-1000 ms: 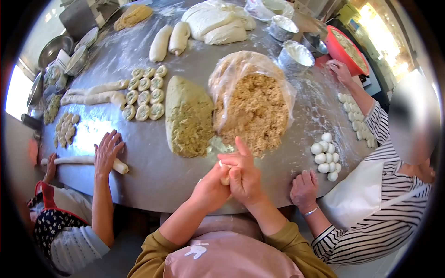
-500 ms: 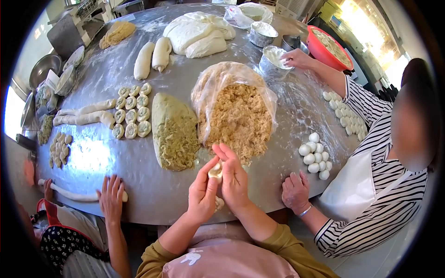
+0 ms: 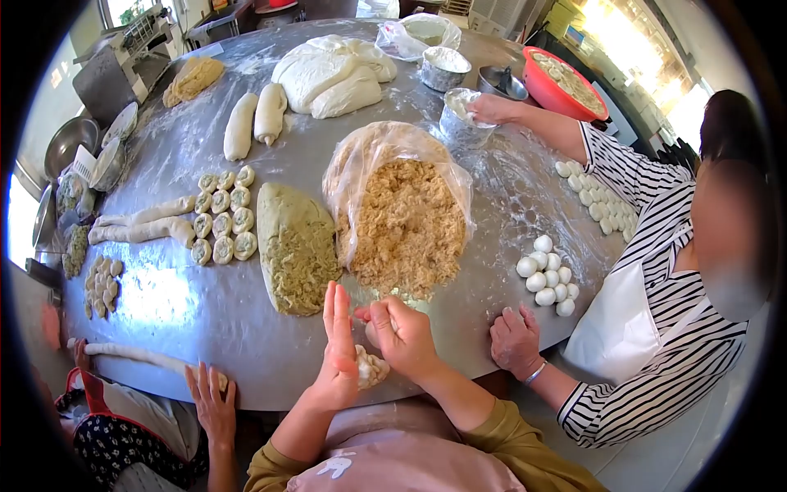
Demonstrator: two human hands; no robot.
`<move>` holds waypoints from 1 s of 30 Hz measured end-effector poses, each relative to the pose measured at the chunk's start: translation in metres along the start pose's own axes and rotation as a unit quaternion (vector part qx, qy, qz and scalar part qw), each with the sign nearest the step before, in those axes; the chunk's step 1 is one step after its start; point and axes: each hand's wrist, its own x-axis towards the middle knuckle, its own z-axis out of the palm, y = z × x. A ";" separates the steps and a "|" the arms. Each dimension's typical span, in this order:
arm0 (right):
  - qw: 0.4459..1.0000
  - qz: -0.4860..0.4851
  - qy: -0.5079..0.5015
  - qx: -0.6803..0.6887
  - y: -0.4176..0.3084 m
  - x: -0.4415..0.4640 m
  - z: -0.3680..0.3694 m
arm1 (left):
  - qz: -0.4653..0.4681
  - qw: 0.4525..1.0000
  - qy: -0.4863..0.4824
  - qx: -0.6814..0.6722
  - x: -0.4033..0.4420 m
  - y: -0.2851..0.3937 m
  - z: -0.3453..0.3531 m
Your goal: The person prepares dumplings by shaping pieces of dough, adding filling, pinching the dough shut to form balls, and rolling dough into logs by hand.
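Observation:
My left hand (image 3: 338,348) is held upright in front of me, its fingers straight and together and its palm facing my right hand. My right hand (image 3: 403,334) is curled closed around a small piece of dough, mostly hidden by the fingers. Under and between my wrists, small pale dough pieces (image 3: 371,369) sit near the table edge. Just beyond my hands lies a large mound of crumbly brown filling (image 3: 406,225), partly under clear plastic. To its left is a greenish filling block (image 3: 299,254).
Rolled dough spirals (image 3: 221,223) and dough ropes (image 3: 147,225) lie left. White dough balls (image 3: 547,275) sit right, near a co-worker in stripes whose hand reaches into a metal tin (image 3: 463,127). Another person's hand (image 3: 215,406) rests by a dough rope at left. A big dough mass (image 3: 332,78) lies behind.
My hands have parted from cupping the dough piece together. The left has straightened upright and the right has curled closed. The view has shifted slightly; the left person's hand has moved toward the table edge.

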 end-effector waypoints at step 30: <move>0.982 -0.157 -0.045 -0.098 -0.007 -0.028 0.008 | 0.020 0.944 0.051 0.325 -0.014 0.009 -0.013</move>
